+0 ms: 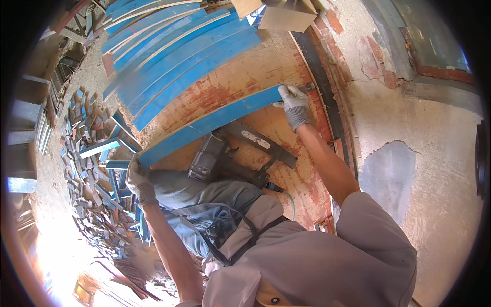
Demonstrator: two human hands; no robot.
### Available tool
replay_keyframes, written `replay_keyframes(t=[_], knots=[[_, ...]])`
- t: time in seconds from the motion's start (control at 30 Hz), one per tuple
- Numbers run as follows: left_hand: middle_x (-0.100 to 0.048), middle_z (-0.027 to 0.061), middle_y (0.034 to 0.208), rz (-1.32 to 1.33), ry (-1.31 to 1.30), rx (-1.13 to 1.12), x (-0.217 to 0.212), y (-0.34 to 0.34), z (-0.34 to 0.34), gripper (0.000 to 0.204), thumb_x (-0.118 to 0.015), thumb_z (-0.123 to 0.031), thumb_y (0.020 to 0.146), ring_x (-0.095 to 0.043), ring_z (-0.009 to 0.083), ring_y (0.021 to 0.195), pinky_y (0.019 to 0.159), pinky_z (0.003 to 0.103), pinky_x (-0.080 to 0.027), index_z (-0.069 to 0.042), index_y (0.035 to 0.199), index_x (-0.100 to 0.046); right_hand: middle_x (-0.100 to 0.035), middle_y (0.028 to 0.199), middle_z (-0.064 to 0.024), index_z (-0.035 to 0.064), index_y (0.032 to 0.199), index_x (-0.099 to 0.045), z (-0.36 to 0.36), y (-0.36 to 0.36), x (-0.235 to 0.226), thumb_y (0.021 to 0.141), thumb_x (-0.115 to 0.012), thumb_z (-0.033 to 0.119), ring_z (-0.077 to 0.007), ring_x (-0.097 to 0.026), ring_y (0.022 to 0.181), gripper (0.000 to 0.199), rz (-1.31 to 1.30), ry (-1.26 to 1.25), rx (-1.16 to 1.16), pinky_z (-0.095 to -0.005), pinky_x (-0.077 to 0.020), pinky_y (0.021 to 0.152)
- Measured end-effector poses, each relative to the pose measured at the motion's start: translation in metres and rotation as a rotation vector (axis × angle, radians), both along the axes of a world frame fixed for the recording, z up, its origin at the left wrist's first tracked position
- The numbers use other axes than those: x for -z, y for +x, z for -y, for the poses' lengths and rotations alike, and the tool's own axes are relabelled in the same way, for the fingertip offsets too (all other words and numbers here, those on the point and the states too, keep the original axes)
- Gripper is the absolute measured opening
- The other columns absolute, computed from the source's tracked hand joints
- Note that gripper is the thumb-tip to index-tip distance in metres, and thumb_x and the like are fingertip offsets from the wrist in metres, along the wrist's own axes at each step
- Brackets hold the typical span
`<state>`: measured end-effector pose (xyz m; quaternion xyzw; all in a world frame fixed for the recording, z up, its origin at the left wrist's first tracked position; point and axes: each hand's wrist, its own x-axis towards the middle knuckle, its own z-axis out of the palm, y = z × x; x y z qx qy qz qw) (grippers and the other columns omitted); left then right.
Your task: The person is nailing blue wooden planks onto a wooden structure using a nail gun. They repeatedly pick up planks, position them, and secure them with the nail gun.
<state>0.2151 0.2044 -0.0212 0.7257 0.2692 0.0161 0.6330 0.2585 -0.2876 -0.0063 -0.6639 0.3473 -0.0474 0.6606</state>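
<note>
A long blue-painted wooden board [225, 115] lies across the workbench in front of me. My left hand [138, 180], in a pale work glove, grips its near left end. At the far right end, my right hand [293, 105], gloved too, closes over the board with the thumb on one side. Between my body and the board, a black nail gun [207, 156] rests on its side on the bench. Its long magazine points to the right, and a thin green air hose runs from its handle end.
Several blue boards [179, 61] are stacked on the bench's far left. A heap of short wood offcuts [97, 189] covers the floor to the left. A dark metal strip [322, 92] edges the worn bench [302, 189] beside the wall [434, 133]. A cardboard box [287, 18] stands at the back.
</note>
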Motion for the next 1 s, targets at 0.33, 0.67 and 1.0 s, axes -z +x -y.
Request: replay_keyframes(t=[0.33,0.67,1.0], knots=[[-0.07,0.0101,0.104,-0.092,0.005,-0.144,-0.006,0.01,0.019,0.034,-0.072,-0.011,0.091,-0.064,0.0156,0.086,0.072,0.027,-0.054,0.006,0.12,-0.065,-0.07,0.087,-0.0067,-0.0037,0.105,-0.068,-0.003,0.001,-0.003,0.098,-0.063,0.019,-0.0128,-0.068,0.071,0.024,0.015,0.01,-0.034,-0.0259,-0.0616,0.059],[-0.069,0.0113,0.106,-0.142,-0.005,-0.136,-0.005,0.015,-0.017,0.036,-0.071,-0.013,0.092,-0.065,0.0176,0.089,0.072,0.028,-0.056,0.007,0.122,-0.064,-0.066,0.084,-0.0008,-0.0052,0.12,-0.065,-0.019,0.01,-0.007,0.092,-0.07,0.012,-0.0084,-0.065,0.071,0.033,-0.075,-0.006,-0.113,-0.0238,-0.0602,0.064],[-0.068,0.0075,0.101,-0.175,0.039,-0.122,-0.02,0.015,-0.011,0.027,-0.068,-0.014,0.095,-0.062,0.0127,0.087,0.074,0.026,-0.053,0.005,0.114,-0.068,-0.07,0.092,-0.0072,-0.0051,0.121,-0.064,-0.018,0.006,-0.001,0.09,-0.071,0.007,-0.011,-0.066,0.073,0.034,-0.072,0.1,-0.047,-0.0258,-0.0607,0.061]])
